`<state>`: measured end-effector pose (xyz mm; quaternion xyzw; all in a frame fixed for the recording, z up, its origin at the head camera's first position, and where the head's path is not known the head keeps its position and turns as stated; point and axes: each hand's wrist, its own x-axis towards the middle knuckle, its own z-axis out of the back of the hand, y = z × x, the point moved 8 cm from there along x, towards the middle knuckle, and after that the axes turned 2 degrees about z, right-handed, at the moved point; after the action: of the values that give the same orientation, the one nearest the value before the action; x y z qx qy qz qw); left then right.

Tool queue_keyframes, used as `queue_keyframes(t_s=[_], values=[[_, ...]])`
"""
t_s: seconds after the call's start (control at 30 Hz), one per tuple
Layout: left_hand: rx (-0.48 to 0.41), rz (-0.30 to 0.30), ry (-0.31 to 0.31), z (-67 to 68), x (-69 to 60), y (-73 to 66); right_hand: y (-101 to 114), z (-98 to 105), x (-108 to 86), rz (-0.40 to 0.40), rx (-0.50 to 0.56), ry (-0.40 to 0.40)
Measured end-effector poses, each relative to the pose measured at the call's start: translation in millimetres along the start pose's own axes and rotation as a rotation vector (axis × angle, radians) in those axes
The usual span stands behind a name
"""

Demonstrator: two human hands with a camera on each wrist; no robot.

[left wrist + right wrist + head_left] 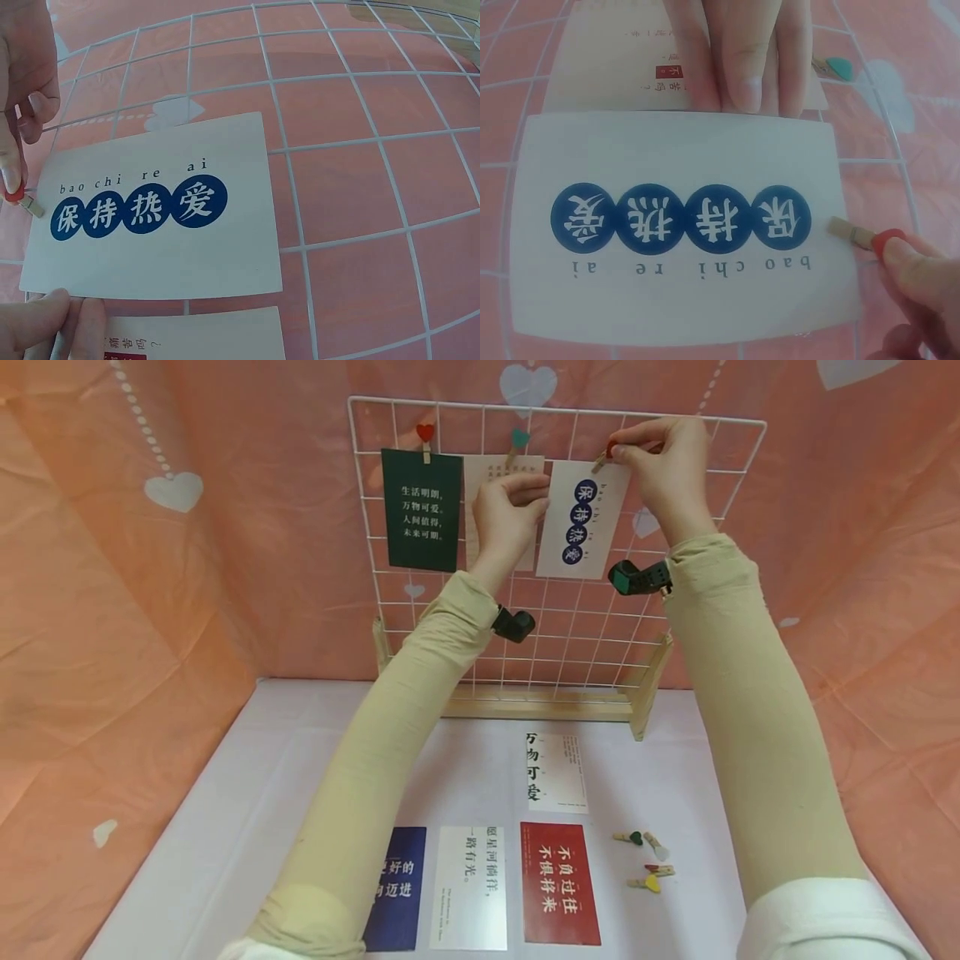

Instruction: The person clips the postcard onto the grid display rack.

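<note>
A white card with blue circles (583,518) is upright against the white wire grid (577,635). At its left edge, my left hand (510,518) pinches the card between thumb and fingers; part of the grasp is hidden. My right hand (672,468) pinches a small wooden clothespin with a red heart (864,238) at the card's top edge. Left of it, a beige card (472,510) hangs under a clothespin with a teal heart (520,440), partly covered by my left hand. Further left, a dark green card (422,514) hangs from another red-heart clothespin (426,439).
On the white table (300,718) lie a red card (558,885), a silvery-white card (468,889), a blue card (401,885) and a white card with black characters (557,772). Several loose clothespins (643,883) lie right of them. Wooden feet (648,689) support the grid.
</note>
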<state>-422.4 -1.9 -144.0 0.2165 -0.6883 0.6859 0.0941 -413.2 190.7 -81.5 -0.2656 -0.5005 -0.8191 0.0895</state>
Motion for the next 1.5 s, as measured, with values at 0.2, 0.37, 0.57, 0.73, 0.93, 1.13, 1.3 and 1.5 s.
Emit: queue_keyframes(t_s=[0.2,0.37,0.57,0.73,0.93,1.13,1.3,1.5], values=[[-0.025,0.009,0.020,0.6,-2.9,0.8,-3.3,1.3,0.5,0.011,0.036,-0.014],[-0.048,-0.020,0.028,2.0,-5.9,0.1,-4.0,3.7,0.4,0.042,0.038,-0.029],[-0.070,-0.054,0.017,5.3,-9.6,0.1,-4.1,5.6,0.3,0.064,0.069,-0.044],[-0.090,-0.043,0.005,7.1,-12.0,1.8,-5.0,6.4,-0.3,0.064,0.097,-0.054],[-0.095,-0.032,0.015,7.9,-14.1,4.7,-8.2,8.0,-2.5,0.059,0.139,-0.053],[-0.140,-0.017,0.046,11.8,-15.0,10.5,-11.3,11.4,-4.5,0.076,0.188,-0.042],[-0.202,0.023,0.079,13.6,-14.7,15.4,-14.3,14.6,-9.3,0.077,0.241,-0.028],[-0.233,0.042,0.136,16.6,-23.1,8.3,-18.4,16.9,-14.1,0.040,0.314,0.007]])
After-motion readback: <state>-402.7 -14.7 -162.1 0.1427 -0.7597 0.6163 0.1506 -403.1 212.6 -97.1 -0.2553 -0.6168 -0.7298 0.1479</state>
